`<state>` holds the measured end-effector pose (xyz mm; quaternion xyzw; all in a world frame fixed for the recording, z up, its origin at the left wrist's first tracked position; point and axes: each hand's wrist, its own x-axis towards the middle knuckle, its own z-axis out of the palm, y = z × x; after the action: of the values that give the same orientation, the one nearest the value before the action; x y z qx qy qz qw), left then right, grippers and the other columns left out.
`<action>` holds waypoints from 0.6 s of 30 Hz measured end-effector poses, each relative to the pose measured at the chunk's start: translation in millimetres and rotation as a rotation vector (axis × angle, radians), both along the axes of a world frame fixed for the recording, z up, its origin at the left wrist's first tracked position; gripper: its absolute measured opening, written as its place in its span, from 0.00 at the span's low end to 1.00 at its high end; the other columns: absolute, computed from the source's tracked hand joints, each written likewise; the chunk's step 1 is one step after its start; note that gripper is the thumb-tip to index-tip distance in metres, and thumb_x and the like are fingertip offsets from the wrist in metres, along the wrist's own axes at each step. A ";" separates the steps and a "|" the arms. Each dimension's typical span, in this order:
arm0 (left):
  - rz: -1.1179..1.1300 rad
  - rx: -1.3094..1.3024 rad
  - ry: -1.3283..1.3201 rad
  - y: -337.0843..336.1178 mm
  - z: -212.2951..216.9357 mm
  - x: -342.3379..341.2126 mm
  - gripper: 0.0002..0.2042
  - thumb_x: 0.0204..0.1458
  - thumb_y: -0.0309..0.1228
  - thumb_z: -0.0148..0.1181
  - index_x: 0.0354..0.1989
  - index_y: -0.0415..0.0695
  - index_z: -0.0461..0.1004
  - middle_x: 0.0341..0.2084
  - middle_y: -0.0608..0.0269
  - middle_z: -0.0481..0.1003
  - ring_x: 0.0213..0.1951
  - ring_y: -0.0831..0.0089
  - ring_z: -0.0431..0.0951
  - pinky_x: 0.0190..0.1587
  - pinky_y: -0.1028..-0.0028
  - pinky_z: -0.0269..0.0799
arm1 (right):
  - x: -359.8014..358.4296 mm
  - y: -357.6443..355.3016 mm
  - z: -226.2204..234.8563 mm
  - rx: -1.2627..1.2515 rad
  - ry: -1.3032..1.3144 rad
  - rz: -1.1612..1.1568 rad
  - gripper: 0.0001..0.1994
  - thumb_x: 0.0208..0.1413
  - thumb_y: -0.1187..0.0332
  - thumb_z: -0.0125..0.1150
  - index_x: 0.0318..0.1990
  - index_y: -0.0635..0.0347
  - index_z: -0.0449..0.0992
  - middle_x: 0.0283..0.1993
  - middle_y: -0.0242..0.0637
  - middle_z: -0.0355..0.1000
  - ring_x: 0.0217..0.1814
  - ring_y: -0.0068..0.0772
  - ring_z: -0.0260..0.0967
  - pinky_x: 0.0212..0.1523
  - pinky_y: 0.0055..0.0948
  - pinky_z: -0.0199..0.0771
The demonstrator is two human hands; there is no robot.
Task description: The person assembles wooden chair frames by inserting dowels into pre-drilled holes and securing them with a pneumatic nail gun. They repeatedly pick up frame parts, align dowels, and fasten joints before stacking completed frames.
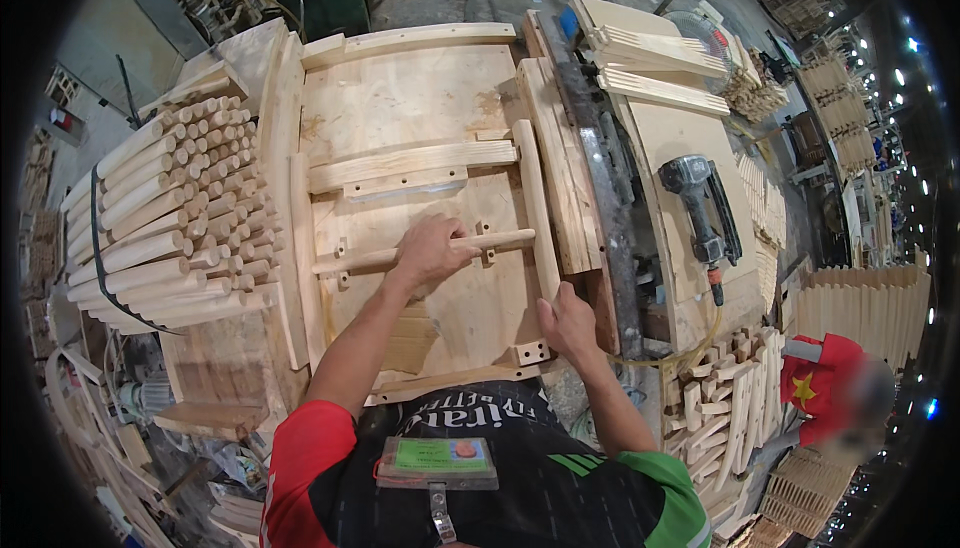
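My left hand (432,251) is closed round a round wooden dowel (508,238) that lies across the middle of a plywood jig (410,98). The dowel's right end meets a long rounded wooden post (536,193). My right hand (569,322) grips the lower end of this post, near a small drilled block (531,352). Farther up, a grooved wooden crosspiece (420,163) spans between the post and a second post (302,238) on the left. Small blocks (487,231) flank the dowel.
Left of the jig lies a strapped stack of dowels (190,208). On the right bench are an air nail gun (695,213) with a yellow hose and some grooved slats (665,88). Below them is a pile of wooden pieces (725,398). A person in red (825,388) is at far right.
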<state>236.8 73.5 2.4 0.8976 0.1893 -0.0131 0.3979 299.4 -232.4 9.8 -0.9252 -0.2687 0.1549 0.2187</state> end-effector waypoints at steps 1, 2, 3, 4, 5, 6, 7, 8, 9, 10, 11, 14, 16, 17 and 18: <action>-0.006 0.001 -0.014 -0.1 -1.5 0.3 0.16 0.49 0.46 0.76 0.34 0.47 0.84 0.37 0.56 0.80 0.47 0.52 0.80 0.53 0.56 0.76 | 0.7 -0.6 -0.2 0.012 -0.002 0.006 0.17 0.63 0.62 0.68 0.43 0.65 0.67 0.33 0.60 0.77 0.38 0.70 0.78 0.38 0.60 0.78; -0.011 0.002 -0.027 0.0 -2.9 0.4 0.15 0.49 0.46 0.76 0.34 0.47 0.84 0.37 0.56 0.80 0.47 0.52 0.79 0.53 0.55 0.76 | 0.7 -0.5 -0.8 0.024 -0.005 0.013 0.17 0.63 0.63 0.69 0.43 0.64 0.67 0.32 0.60 0.77 0.37 0.70 0.78 0.37 0.60 0.78; -0.011 0.023 -0.050 -0.1 -4.2 -0.2 0.15 0.49 0.45 0.76 0.34 0.47 0.84 0.37 0.55 0.80 0.47 0.52 0.79 0.53 0.55 0.76 | -0.2 0.5 -1.9 0.018 -0.013 0.020 0.17 0.63 0.63 0.69 0.43 0.65 0.67 0.32 0.60 0.77 0.37 0.70 0.78 0.37 0.60 0.78; -0.011 0.043 -0.074 -1.1 -6.4 -0.8 0.15 0.49 0.45 0.77 0.34 0.47 0.84 0.37 0.55 0.80 0.47 0.51 0.79 0.53 0.55 0.76 | -0.4 1.1 -2.2 0.010 -0.023 0.028 0.17 0.63 0.63 0.69 0.43 0.65 0.67 0.32 0.59 0.77 0.37 0.70 0.78 0.37 0.60 0.77; -0.011 0.063 -0.097 -1.5 -8.4 -1.4 0.15 0.49 0.45 0.77 0.34 0.47 0.85 0.37 0.54 0.80 0.47 0.51 0.79 0.53 0.54 0.75 | -1.0 1.5 -2.5 0.003 -0.033 0.035 0.17 0.63 0.64 0.69 0.43 0.65 0.67 0.32 0.59 0.77 0.37 0.70 0.78 0.36 0.60 0.77; -0.024 0.047 -0.067 -1.4 -10.4 -2.0 0.15 0.49 0.45 0.77 0.34 0.46 0.85 0.37 0.54 0.80 0.47 0.50 0.79 0.53 0.54 0.75 | -2.3 1.4 -2.4 -0.007 -0.026 0.038 0.17 0.62 0.64 0.69 0.43 0.65 0.66 0.32 0.59 0.77 0.37 0.70 0.78 0.36 0.60 0.77; -0.033 0.034 -0.043 0.3 -9.7 0.1 0.16 0.48 0.45 0.77 0.34 0.46 0.85 0.37 0.53 0.80 0.46 0.49 0.79 0.52 0.54 0.75 | -1.1 1.9 -1.9 -0.015 -0.025 0.043 0.17 0.62 0.65 0.69 0.44 0.65 0.66 0.32 0.59 0.77 0.37 0.70 0.78 0.36 0.59 0.77; -0.044 0.021 -0.019 2.5 -9.1 2.6 0.16 0.48 0.45 0.77 0.35 0.45 0.85 0.38 0.52 0.80 0.46 0.49 0.79 0.52 0.54 0.75 | -0.4 2.4 -1.4 -0.023 -0.024 0.048 0.17 0.62 0.65 0.69 0.44 0.65 0.66 0.33 0.59 0.77 0.37 0.70 0.78 0.36 0.59 0.78; -0.038 0.084 -0.060 4.8 -8.4 7.6 0.17 0.49 0.45 0.77 0.36 0.45 0.84 0.39 0.52 0.80 0.48 0.49 0.78 0.53 0.54 0.74 | -0.6 2.6 -1.0 -0.018 -0.026 0.052 0.17 0.62 0.65 0.69 0.44 0.65 0.66 0.32 0.60 0.77 0.36 0.70 0.78 0.36 0.60 0.78; -0.037 0.144 -0.104 6.1 -4.2 17.6 0.17 0.49 0.45 0.77 0.38 0.45 0.84 0.41 0.52 0.79 0.49 0.49 0.78 0.54 0.54 0.74 | -0.9 2.3 0.2 -0.015 -0.030 0.051 0.17 0.62 0.65 0.69 0.44 0.65 0.66 0.32 0.60 0.77 0.36 0.70 0.78 0.36 0.60 0.78; -0.031 0.204 -0.147 7.6 0.1 26.9 0.18 0.50 0.45 0.77 0.40 0.44 0.84 0.42 0.51 0.79 0.50 0.49 0.78 0.54 0.55 0.73 | -1.5 1.9 1.1 -0.013 -0.033 0.054 0.17 0.62 0.65 0.69 0.44 0.65 0.66 0.32 0.60 0.77 0.36 0.70 0.78 0.36 0.60 0.78; 0.120 0.419 -0.404 25.5 12.7 69.2 0.22 0.52 0.46 0.74 0.49 0.44 0.83 0.48 0.53 0.78 0.55 0.53 0.76 0.60 0.55 0.69 | 0.2 4.1 4.4 -0.056 -0.010 0.045 0.17 0.62 0.64 0.69 0.44 0.65 0.66 0.33 0.61 0.78 0.37 0.71 0.78 0.37 0.61 0.78; 0.095 0.482 -0.368 35.3 11.1 94.9 0.24 0.54 0.47 0.73 0.54 0.45 0.81 0.50 0.55 0.78 0.57 0.55 0.74 0.62 0.55 0.66 | 0.8 5.9 7.1 -0.105 0.000 0.052 0.18 0.62 0.63 0.69 0.44 0.65 0.66 0.34 0.61 0.78 0.37 0.71 0.78 0.38 0.61 0.79; 0.079 0.519 -0.349 40.3 8.5 104.6 0.25 0.55 0.47 0.73 0.56 0.45 0.81 0.52 0.56 0.77 0.58 0.57 0.74 0.63 0.55 0.64 | 1.3 7.2 7.9 -0.123 0.006 0.053 0.18 0.62 0.63 0.69 0.44 0.64 0.66 0.34 0.62 0.78 0.37 0.72 0.79 0.38 0.61 0.79; 0.063 0.504 -0.287 44.2 5.6 110.0 0.25 0.54 0.46 0.73 0.57 0.45 0.80 0.52 0.56 0.78 0.57 0.57 0.74 0.63 0.55 0.64 | 2.7 7.6 9.4 -0.127 0.011 0.061 0.18 0.62 0.63 0.69 0.45 0.64 0.66 0.34 0.62 0.78 0.38 0.72 0.79 0.39 0.61 0.79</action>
<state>346.8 117.7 7.9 0.9545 0.1562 0.1736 0.1852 302.2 -224.7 19.2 -0.9276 -0.2853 0.1835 0.1564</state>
